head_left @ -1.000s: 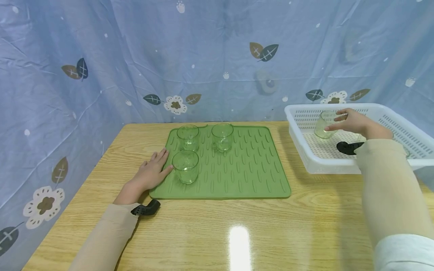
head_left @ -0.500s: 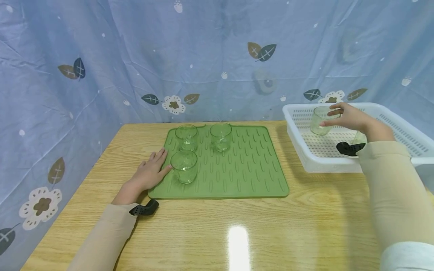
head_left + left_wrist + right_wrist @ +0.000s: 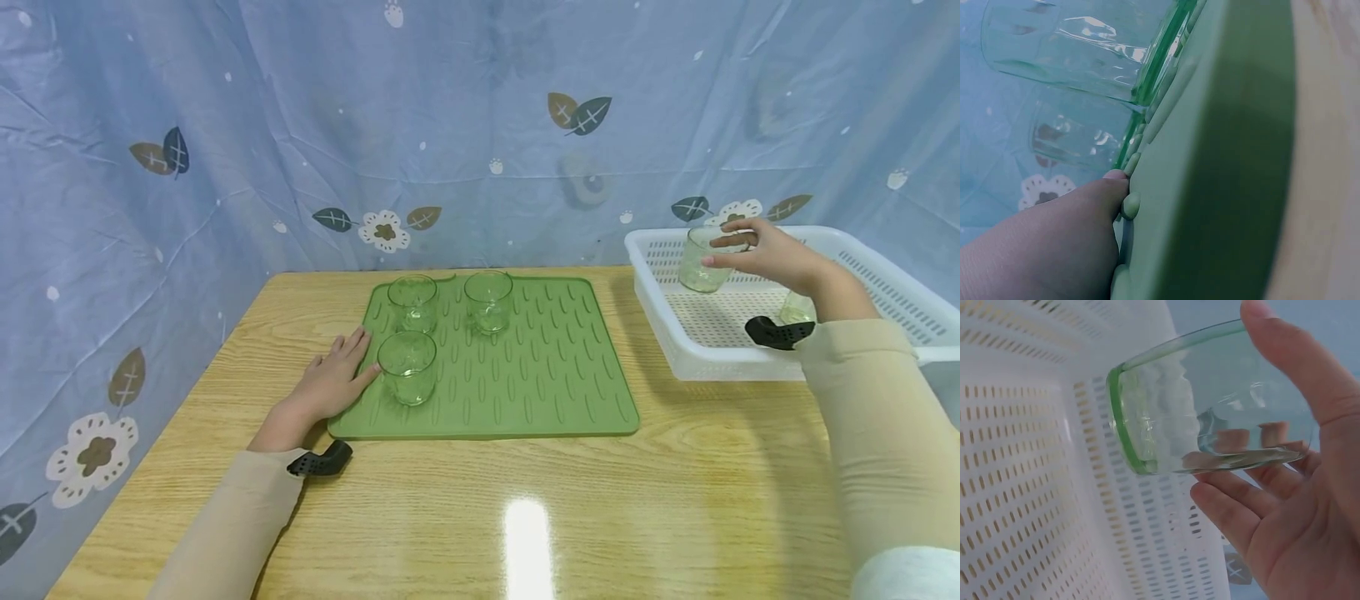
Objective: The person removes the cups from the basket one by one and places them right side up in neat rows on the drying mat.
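Observation:
My right hand (image 3: 772,254) grips a clear greenish drinking glass (image 3: 1172,412) near its rim, thumb on one side and fingers on the other. In the right wrist view the glass's base hangs above the floor of the white basket (image 3: 1016,469). My left hand (image 3: 327,385) lies flat with spread fingers on the left edge of the green drying mat (image 3: 517,392). Its thumb points at the front glass (image 3: 408,371); whether they touch I cannot tell. Two more glasses stand upright behind, a back-left glass (image 3: 413,307) and a back-middle glass (image 3: 489,304).
Another glass (image 3: 797,308) sits in the basket, partly hidden by my right wrist. The basket's raised rim (image 3: 660,321) stands right of the mat. A blue patterned curtain (image 3: 480,125) hangs behind the wooden table (image 3: 420,517).
My right hand has lifted the glass up off the basket floor and moved it a little left and back. My left hand and the mat's glasses have stayed in place.

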Motion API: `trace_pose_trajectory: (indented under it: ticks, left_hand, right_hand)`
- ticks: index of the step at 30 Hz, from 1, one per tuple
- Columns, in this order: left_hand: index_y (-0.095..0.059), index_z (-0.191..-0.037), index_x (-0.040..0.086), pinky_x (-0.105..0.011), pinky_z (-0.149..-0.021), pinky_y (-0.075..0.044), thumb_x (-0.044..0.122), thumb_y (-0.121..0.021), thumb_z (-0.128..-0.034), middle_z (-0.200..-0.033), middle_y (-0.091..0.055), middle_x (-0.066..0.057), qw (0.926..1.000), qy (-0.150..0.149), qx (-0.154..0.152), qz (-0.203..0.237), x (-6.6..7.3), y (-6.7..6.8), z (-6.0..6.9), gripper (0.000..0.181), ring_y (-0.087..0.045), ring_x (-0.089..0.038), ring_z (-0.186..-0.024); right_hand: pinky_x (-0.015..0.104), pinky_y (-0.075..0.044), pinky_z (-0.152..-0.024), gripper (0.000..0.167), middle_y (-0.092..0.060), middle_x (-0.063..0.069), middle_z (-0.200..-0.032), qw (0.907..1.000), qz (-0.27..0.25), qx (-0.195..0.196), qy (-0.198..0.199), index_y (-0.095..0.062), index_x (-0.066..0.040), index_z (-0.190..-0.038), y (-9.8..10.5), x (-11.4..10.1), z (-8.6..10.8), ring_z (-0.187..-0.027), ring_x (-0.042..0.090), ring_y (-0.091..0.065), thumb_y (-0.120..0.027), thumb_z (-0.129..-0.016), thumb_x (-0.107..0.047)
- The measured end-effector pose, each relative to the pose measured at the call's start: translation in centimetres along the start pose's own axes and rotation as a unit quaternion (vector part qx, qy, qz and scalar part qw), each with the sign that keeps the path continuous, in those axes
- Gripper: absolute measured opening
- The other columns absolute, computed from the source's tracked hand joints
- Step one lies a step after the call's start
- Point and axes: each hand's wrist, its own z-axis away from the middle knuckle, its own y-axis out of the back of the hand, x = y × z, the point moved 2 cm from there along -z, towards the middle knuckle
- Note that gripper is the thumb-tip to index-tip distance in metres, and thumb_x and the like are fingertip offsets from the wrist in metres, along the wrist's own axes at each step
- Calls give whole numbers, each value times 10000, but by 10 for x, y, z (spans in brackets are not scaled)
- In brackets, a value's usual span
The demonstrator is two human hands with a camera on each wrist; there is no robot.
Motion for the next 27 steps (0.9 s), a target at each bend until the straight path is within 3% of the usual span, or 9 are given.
trace_pose_trajectory:
  ticks: [4, 6, 9, 11, 15, 18, 27]
  left_hand:
    - [-105, -1639, -1, -741, -1149, -41, 449, -376, -1117, -1698, -27, -207, 10000, -16, -8, 6, 0, 0, 0, 741, -9, -490, -1524]
    - [-105, -1639, -3, -741, -1150, -41, 443, -380, -1117, -1698, -26, -209, 10000, -18, -14, 14, 0, 0, 1, 739, -7, -489, -1524]
    - [-105, -1638, -6, -742, -1149, -42, 432, -385, -1119, -1697, -24, -212, 10000, -21, -15, 18, 0, 0, 1, 735, -6, -490, -1524]
    - [-104, -1638, -4, -743, -1148, -40, 435, -384, -1118, -1697, -23, -211, 10000, -25, -17, 23, 0, 0, 1, 737, -5, -490, -1524]
    - [-105, -1639, -3, -745, -1146, -42, 442, -383, -1117, -1698, -22, -209, 10000, -37, -12, 16, -1, 0, 0, 740, -7, -490, -1524]
    - [-104, -1639, -3, -748, -1145, -44, 445, -382, -1117, -1698, -23, -210, 10000, -36, -2, 5, -1, 1, 0, 742, -9, -492, -1523]
    - [-121, -1635, -13, -755, -1140, -52, 454, -371, -1116, -1694, -40, -218, 10000, -58, 49, -10, -1, 1, 1, 742, -20, -504, -1518]
  right_hand:
    - [583, -355, -1080, 867, -273, 277, -1575, 9998, -53, 168, 58, -25, 2, -1617, 1, 1, 3, -1349, 360, -400, -577, -1060, -368]
    - [434, -424, -1032, 791, -331, 201, -1526, 9994, -72, 322, 119, -108, -35, -1598, 2, 1, 4, -1235, 205, -470, -576, -1059, -376]
    - [250, -439, -899, 701, -385, 46, -1408, 9980, -276, 524, 223, -177, -70, -1561, 4, -1, 6, -1095, 20, -473, -576, -1061, -355]
    - [203, -433, -867, 705, -391, -38, -1348, 9967, -485, 586, 277, -162, -70, -1573, 6, -2, 8, -1065, -34, -488, -570, -1064, -337]
    - [195, -409, -854, 752, -369, -107, -1311, 9948, -670, 680, 349, -108, -38, -1615, 6, -5, 12, -1018, -53, -521, -549, -1071, -311]
    - [175, -405, -825, 711, -357, -81, -1322, 9940, -644, 777, 415, -164, -29, -1610, 6, -7, 13, -974, -52, -544, -548, -1073, -294]
    - [151, -412, -818, 647, -367, -84, -1257, 9924, -621, 917, 538, -269, -111, -1612, 5, -11, 19, -1007, -51, -542, -568, -1068, -292]
